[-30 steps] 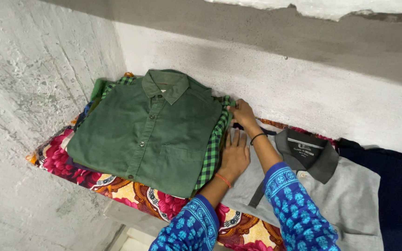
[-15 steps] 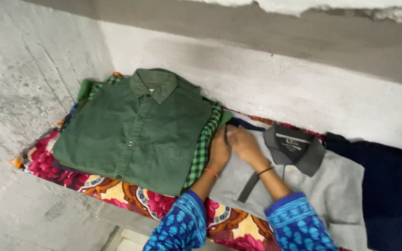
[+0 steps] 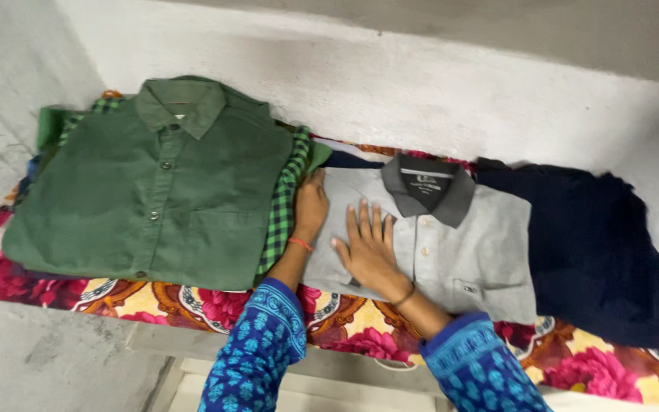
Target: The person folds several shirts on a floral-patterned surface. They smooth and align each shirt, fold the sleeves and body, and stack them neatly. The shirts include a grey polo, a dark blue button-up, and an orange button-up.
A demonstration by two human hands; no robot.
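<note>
A folded grey polo shirt (image 3: 463,244) with a dark grey collar lies on a floral cloth (image 3: 345,320) in the middle of the shelf. My right hand (image 3: 369,248) rests flat on its left half, fingers spread. My left hand (image 3: 310,207) presses on the shirt's left edge, beside a stack of folded clothes. A folded green button shirt (image 3: 154,183) tops that stack, with a green checked shirt (image 3: 280,210) showing under its right edge. Both hands hold nothing. I wear blue patterned sleeves.
A dark navy garment (image 3: 604,244) lies to the right of the grey shirt. Rough whitewashed walls (image 3: 421,84) close the shelf at the back and on both sides. The shelf's front edge (image 3: 192,343) runs below the floral cloth.
My right hand moved from the stack's right edge down onto the grey shirt and now lies flat. The view shifted right, bringing the navy garment into sight.
</note>
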